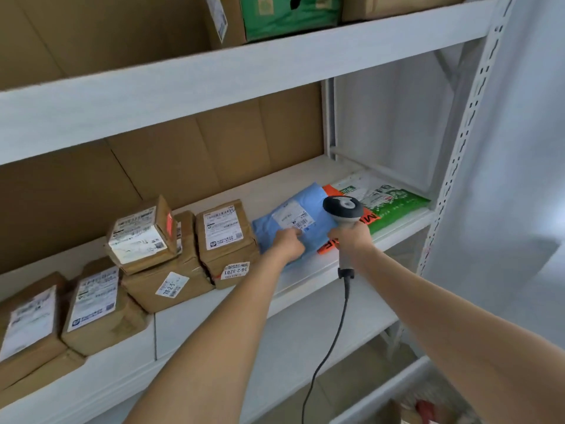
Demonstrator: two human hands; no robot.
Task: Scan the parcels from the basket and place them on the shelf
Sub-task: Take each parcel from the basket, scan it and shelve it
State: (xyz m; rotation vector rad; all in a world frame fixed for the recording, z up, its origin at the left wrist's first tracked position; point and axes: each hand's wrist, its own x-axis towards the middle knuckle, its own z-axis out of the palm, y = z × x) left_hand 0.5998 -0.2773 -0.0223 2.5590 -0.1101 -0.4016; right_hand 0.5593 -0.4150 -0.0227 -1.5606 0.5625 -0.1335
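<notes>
Blue parcel (319,229), 1, held by left hand (289,243); right hand (350,238) grips 1 scanner (344,209).

Boxes (146,255) are sitting stacked on the shelf (290,179), left side, w/ a soft parcel (293,221) lying just right of them. It's overlapping flat bags (394,203) further right; scanner (344,209) is hovering above that overlap.

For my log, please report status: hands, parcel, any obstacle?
Left hand on blue mailer, grip unclear. Right hand grips barcode scanner above it. Mailer lies on shelf, overlapping orange mailer. No obstacle.
</notes>
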